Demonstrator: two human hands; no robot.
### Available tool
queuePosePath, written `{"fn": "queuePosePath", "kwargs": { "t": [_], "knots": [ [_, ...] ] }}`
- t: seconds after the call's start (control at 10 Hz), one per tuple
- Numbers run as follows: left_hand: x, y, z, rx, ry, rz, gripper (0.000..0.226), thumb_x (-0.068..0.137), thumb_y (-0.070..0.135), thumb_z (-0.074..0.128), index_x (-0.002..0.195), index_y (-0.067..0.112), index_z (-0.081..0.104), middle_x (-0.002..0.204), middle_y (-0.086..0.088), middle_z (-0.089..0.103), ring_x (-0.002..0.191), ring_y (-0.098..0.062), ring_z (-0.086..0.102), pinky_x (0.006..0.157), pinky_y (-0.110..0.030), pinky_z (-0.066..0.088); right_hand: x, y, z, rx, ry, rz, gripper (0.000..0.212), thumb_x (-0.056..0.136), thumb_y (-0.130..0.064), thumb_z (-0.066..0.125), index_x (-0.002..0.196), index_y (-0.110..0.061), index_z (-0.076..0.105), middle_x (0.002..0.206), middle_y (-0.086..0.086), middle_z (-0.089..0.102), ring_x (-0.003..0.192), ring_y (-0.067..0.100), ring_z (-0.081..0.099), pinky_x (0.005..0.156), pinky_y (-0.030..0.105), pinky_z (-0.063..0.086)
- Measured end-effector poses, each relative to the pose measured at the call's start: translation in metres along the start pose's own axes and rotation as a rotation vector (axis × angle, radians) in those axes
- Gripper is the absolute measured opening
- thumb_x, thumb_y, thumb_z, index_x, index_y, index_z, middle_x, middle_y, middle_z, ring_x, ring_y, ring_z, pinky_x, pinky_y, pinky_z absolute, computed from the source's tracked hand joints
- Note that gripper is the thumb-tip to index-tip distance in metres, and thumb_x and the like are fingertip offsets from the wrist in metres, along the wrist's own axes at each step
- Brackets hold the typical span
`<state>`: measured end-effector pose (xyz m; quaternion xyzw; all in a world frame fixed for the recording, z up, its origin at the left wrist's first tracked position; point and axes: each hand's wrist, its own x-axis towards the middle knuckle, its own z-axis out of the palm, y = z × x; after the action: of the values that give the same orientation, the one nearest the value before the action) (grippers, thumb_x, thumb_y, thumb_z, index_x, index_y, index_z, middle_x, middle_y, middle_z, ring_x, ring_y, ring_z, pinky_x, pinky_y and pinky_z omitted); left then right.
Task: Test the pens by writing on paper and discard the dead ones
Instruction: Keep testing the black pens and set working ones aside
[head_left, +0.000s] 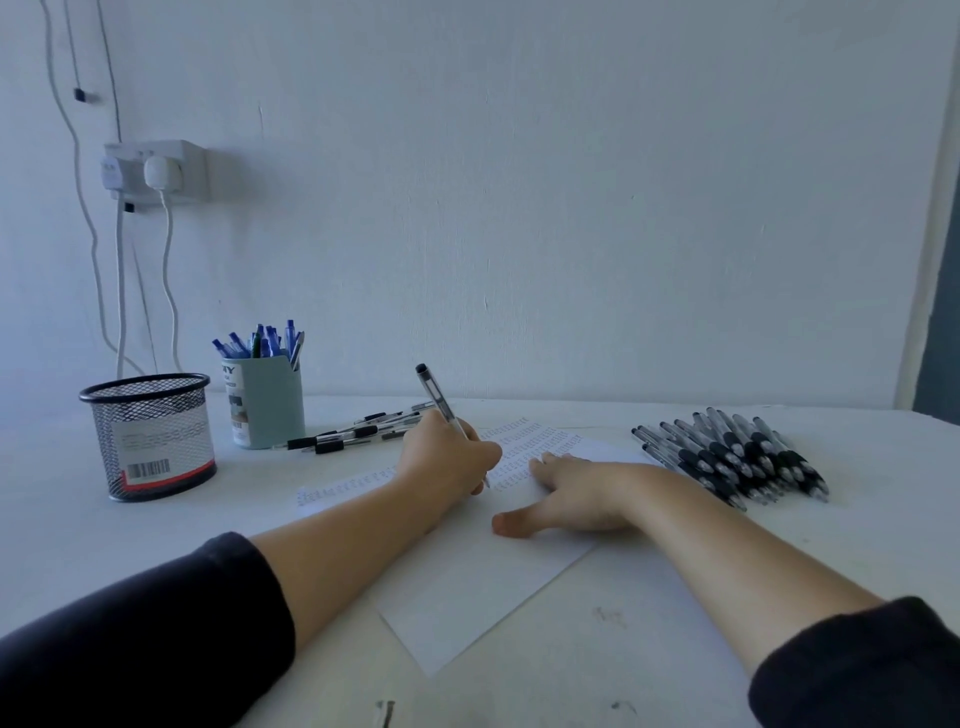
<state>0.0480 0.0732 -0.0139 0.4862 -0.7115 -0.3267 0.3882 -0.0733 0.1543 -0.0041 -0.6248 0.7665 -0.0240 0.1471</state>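
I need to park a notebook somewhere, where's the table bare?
Bare table lies between the paper's near edge and the right sleeve, and before the mesh cup. It is crowded right, at the pen pile.

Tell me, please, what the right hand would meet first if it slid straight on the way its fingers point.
Probably the scattered pens behind the paper; the right hand points that way, though depth is unclear.

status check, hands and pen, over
Left hand grips pen, tip on paper. Right hand flat, pressing the sheet. Pen pile waiting at right; nothing in the way.
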Motion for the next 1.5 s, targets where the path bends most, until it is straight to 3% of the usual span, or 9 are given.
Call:
{"fn": "queuePosePath", "kwargs": {
  "t": [0.2, 0.5, 0.7, 1.5],
  "knots": [
    [0.0002, -0.0006, 0.0015, 0.012, -0.004, 0.02, 0.008, 0.07, 0.008, 0.056, 0.063, 0.009, 0.058, 0.043, -0.001, 0.057, 0.045, -0.014, 0.05, 0.049, -0.019, 0.039, -0.0014, -0.0003, -0.0002, -0.002, -0.003, 0.0, 0.102, 0.079, -0.074, 0.047, 0.153, -0.022, 0.0, 0.16, -0.005, -0.007, 0.148, 0.012, -0.004, 0.119, 0.041, 0.005],
    [-0.0013, -0.0011, 0.001, 0.009, 0.007, 0.04, 0.009, 0.07, 0.009, 0.056, 0.061, 0.009, 0.058, 0.043, -0.001, 0.056, 0.034, -0.006, 0.043, 0.041, -0.013, 0.031, -0.0018, -0.001, -0.0006, 0.002, -0.006, -0.002, 0.102, 0.08, -0.073, 0.047, 0.153, -0.021, 0.0, 0.16, -0.004, -0.007, 0.148, 0.012, -0.004, 0.119, 0.04, 0.005],
    [-0.0007, -0.0006, 0.0017, -0.002, 0.014, 0.027, 0.008, 0.071, 0.008, 0.056, 0.063, 0.01, 0.058, 0.043, 0.0, 0.056, 0.043, -0.012, 0.049, 0.046, -0.017, 0.035, -0.0022, -0.0015, -0.0007, 0.002, -0.004, -0.002, 0.102, 0.079, -0.074, 0.047, 0.153, -0.021, 0.0, 0.161, -0.004, -0.007, 0.148, 0.012, -0.004, 0.119, 0.04, 0.005],
    [-0.0048, 0.0009, 0.002, 0.043, -0.008, 0.062, 0.011, 0.072, 0.01, 0.057, 0.061, 0.01, 0.058, 0.045, -0.001, 0.057, 0.038, -0.008, 0.045, 0.043, -0.015, 0.035, -0.004, -0.002, -0.0014, 0.008, -0.007, -0.006, 0.101, 0.08, -0.073, 0.047, 0.153, -0.021, 0.001, 0.161, -0.004, -0.007, 0.148, 0.012, -0.004, 0.119, 0.038, 0.006]
  ]
}}
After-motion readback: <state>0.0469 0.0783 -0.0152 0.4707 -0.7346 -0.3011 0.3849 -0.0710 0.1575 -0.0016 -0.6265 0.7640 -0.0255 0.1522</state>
